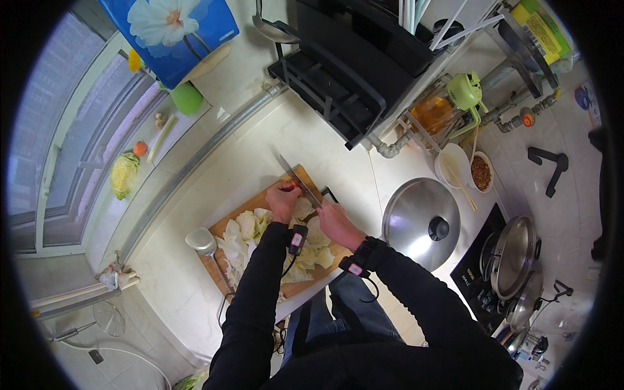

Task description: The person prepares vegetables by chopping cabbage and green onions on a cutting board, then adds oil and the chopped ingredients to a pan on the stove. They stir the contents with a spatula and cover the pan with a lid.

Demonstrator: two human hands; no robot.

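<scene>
My right hand (340, 225) is closed on the handle of a kitchen knife (303, 184), whose blade points away from me over the far part of a wooden cutting board (312, 176). Beside the blade, my left hand (282, 199) holds a small orange-red vegetable piece (292, 184), perhaps carrot, against the board; the fingers partly hide it. Torn cabbage leaves (243, 229) cover much of the board nearer to me. A metal spatula (201, 241) lies across the board's left edge.
A domed steel lid (414, 224) rests on the counter at right, near a white bowl (451, 165) with chopsticks and a bowl of brown food (480, 174). Farther right, a steel pan (514, 258) sits by the stove. A black rack (336, 92) stands beyond the board. Half a cabbage (125, 175) lies on the windowsill.
</scene>
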